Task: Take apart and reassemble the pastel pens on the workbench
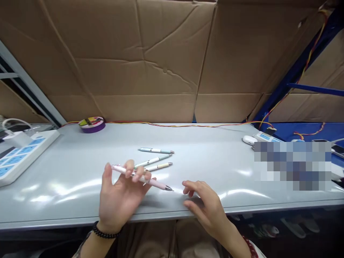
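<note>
A pink pen (158,184) lies across the fingers of my left hand (120,197), palm up above the table's front part, its dark tip pointing right. My right hand (205,204) hovers to the right of that tip, thumb and fingers apart, holding nothing. Behind my left hand, three more pens rest on the table: a light blue and white one (156,150) at the back, a pale green and white one (153,161) slanting in the middle, and a cream and white one (159,167) nearest. My left fingers partly hide the ends of the nearer two.
A purple tape roll (92,125) sits at the table's back left. White power strips lie at the left (25,154) and right (264,136). A white mouse-like object (249,140) is at the right. Thin wires (172,125) run along the cardboard wall (161,82).
</note>
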A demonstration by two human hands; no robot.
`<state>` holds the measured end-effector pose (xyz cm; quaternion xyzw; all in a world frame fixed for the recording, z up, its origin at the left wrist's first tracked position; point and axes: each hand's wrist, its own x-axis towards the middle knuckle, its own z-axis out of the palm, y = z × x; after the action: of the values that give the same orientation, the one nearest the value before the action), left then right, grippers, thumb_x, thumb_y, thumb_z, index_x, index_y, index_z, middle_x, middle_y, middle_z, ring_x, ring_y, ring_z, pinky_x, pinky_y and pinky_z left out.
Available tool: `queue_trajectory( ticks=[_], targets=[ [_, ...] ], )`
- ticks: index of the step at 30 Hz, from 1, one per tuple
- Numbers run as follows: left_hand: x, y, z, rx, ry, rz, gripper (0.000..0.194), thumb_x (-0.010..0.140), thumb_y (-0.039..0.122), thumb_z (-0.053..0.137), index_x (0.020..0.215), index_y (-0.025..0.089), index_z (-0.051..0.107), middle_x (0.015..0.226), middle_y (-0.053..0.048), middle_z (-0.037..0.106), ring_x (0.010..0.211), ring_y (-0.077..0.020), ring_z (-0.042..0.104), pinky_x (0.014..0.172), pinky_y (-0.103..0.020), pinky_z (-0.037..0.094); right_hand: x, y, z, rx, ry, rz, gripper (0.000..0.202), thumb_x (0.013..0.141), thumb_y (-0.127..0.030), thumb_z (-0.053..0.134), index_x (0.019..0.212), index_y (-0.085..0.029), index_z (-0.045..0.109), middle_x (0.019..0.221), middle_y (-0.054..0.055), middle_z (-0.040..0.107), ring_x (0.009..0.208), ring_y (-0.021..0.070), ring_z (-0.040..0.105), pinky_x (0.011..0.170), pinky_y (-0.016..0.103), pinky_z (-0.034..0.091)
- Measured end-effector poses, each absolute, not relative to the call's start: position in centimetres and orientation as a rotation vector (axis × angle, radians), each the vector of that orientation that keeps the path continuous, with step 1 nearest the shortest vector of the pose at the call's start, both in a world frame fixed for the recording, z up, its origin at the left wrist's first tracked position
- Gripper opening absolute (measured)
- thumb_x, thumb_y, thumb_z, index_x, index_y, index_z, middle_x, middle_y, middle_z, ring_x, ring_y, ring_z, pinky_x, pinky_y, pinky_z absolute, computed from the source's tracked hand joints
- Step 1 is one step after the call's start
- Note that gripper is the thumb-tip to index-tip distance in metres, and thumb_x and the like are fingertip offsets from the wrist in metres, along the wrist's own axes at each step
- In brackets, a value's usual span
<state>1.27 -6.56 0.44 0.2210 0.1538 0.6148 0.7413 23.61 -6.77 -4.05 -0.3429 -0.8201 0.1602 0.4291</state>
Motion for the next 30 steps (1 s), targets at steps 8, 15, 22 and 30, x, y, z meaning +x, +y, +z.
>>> queue_trajectory(
  ticks=[8,15,22,30],
  targets=[
    [1.02,-6.10,0.58,0.279,0.359,1.575,0.038,0.077,0.042,0.041,0.058,0.018,0.019,0.054,0.005,0.019,0.052,-0.0125,0.029,0.057,-0.030,0.044,23.20,-6.74,-4.22,-0.929,-2.119,0.286,0.021,0.092,-0.019,0.044,0.112,-0.019,0.048,0.083,0.004,0.062,0.072,0.0169,0.056,0.065,0.031,0.045],
    [1.17,-6.02,0.61,0.265,0.362,1.590,0.037,0.075,0.041,0.043,0.060,0.019,0.018,0.056,0.005,0.018,0.052,-0.0120,0.027,0.056,-0.029,0.045,23.08,-6.82,-4.17,-0.973,-2.175,0.216,0.019,0.092,-0.020,0.043,0.110,-0.019,0.049,0.079,0.004,0.061,0.070,0.0179,0.054,0.062,0.031,0.043],
    [1.29,-6.35,0.88,0.273,0.330,1.596,0.039,0.078,0.044,0.043,0.059,0.019,0.021,0.055,0.005,0.019,0.051,-0.0114,0.028,0.055,-0.028,0.044,22.84,-6.75,-4.31,-0.974,-2.201,0.137,0.019,0.092,-0.018,0.043,0.110,-0.017,0.051,0.077,0.004,0.060,0.068,0.0174,0.054,0.060,0.031,0.043],
    [1.21,-6.67,0.75,0.336,0.320,1.553,0.043,0.073,0.043,0.050,0.056,0.018,0.018,0.054,0.005,0.018,0.052,-0.0125,0.030,0.057,-0.029,0.044,22.66,-6.74,-4.21,-0.989,-2.203,0.083,0.017,0.092,-0.018,0.042,0.104,-0.017,0.054,0.074,0.004,0.060,0.066,0.0169,0.055,0.059,0.030,0.044]
  ],
)
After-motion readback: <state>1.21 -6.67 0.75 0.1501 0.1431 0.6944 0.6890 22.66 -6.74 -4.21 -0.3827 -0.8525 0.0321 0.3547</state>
